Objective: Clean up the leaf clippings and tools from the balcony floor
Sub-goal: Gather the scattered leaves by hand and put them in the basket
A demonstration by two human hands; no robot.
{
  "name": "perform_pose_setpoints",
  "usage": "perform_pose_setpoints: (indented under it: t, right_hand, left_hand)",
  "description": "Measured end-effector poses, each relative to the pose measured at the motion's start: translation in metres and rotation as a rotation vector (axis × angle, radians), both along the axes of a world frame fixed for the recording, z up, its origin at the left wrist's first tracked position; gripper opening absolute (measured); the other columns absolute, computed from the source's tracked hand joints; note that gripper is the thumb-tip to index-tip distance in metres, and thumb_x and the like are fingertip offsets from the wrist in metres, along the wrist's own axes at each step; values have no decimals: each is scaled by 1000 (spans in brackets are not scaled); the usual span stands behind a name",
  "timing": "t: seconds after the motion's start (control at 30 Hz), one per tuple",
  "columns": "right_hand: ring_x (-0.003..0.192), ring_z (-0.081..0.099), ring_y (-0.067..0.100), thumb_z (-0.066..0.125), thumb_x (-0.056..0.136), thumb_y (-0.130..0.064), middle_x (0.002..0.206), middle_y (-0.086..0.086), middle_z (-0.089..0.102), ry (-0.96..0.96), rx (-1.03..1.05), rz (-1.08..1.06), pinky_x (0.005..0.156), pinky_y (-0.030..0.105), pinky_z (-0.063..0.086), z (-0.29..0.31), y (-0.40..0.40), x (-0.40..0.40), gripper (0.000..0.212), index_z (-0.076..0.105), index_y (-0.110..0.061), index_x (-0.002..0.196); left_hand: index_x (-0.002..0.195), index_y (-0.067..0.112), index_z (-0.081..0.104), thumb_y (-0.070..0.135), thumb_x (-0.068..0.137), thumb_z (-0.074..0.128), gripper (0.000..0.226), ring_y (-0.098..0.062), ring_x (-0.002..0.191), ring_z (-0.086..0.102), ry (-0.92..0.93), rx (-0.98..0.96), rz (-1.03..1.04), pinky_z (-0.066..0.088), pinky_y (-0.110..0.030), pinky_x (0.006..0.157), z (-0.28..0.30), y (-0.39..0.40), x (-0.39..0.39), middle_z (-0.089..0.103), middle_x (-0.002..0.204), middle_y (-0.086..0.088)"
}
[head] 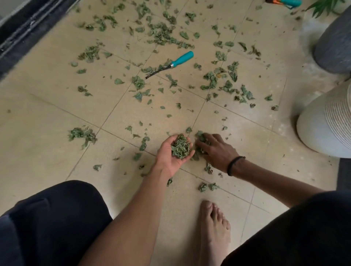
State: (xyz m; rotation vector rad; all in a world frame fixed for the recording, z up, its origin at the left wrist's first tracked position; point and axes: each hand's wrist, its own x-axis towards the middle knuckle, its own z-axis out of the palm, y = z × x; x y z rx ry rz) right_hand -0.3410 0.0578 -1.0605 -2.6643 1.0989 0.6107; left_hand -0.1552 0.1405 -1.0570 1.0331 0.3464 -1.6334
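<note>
In the head view, the left hand (173, 152) sits just below the centre of the frame, palm turned up and fingers curled into a loose cup that cradles a heap of leaf clippings (180, 147). Its forearm runs down and to the left toward the lower middle of the frame. The right hand (216, 150) lies just beside it on the right, palm down, fingers spread and pressed onto a small clump of clippings on the tiled floor (47, 106); it is flat and open rather than closed around anything. A black band (234, 164) circles that wrist, and the forearm stretches off toward the lower right.

More clippings are scattered across the upper half of the frame. Among them, above centre, lies a hand rake (171, 64) with a teal handle and dark prongs. Another teal-handled tool (284, 2) shows at the top right edge, partly cut off. A grey pot (334, 41) and a white pot (322, 125) stand along the right edge. A bare foot (213, 226) rests at the bottom centre.
</note>
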Motion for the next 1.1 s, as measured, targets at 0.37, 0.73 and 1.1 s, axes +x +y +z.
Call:
perform_pose_setpoints:
  t: [0.37,0.73,1.1]
  right_hand:
    - [95,66,23,67,94,-5,111,9,72,-456,9,-451,85,30,56,12,-20,1,27,74,-11,119]
    - [95,70,18,71,91,-5,108,5,74,-627,78,-197,89,21,55,88,38,80,17,78,-12,105]
    - [115,57,18,72,91,-19,143,6,52,-621,11,-254,90,25,55,115,48,48,44,62,-25,133]
  left_hand:
    - [118,9,68,30,98,60,30,-30,98,65,-1,33,35,55,-49,94,0,0,-4,71,106,-14]
    - [124,9,71,33,99,59,37,-31,123,62,250,-47,118,45,-48,111,10,-6,-3,67,130,-18]
    - [119,6,67,26,100,54,31,-33,116,64,343,-120,202,59,-54,90,17,-5,-1,66,123,-17]
